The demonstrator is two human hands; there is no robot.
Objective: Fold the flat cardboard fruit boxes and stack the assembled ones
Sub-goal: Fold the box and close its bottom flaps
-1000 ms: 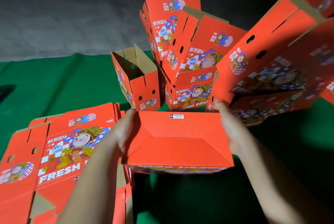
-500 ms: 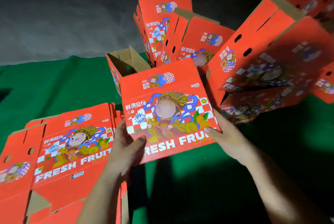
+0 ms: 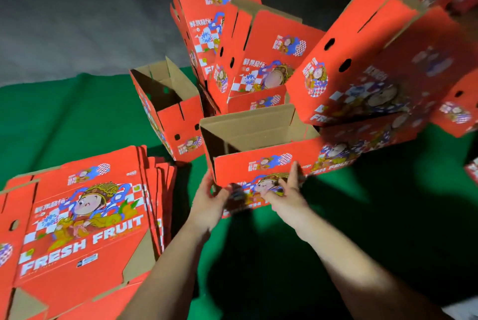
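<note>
1. Head view: left hand (image 3: 207, 206) gripped the near-left corner of the open box (image 3: 261, 154), fingers curled round its edge.
2. Right hand (image 3: 287, 195) pressed the box's printed front with straight fingers; motion blur there.
3. Box: red printed corrugated card, brown inside, mouth up, on green cloth (image 3: 77, 118).
4. Flat stack (image 3: 85, 221) at cloth's left.

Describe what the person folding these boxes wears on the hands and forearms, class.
Nothing is worn that shows: the left hand and the right hand are bare, without gloves, and both forearms are uncovered to the frame's lower edge. No sleeve, watch, ring or bracelet can be made out, though the hands are somewhat blurred.
</note>
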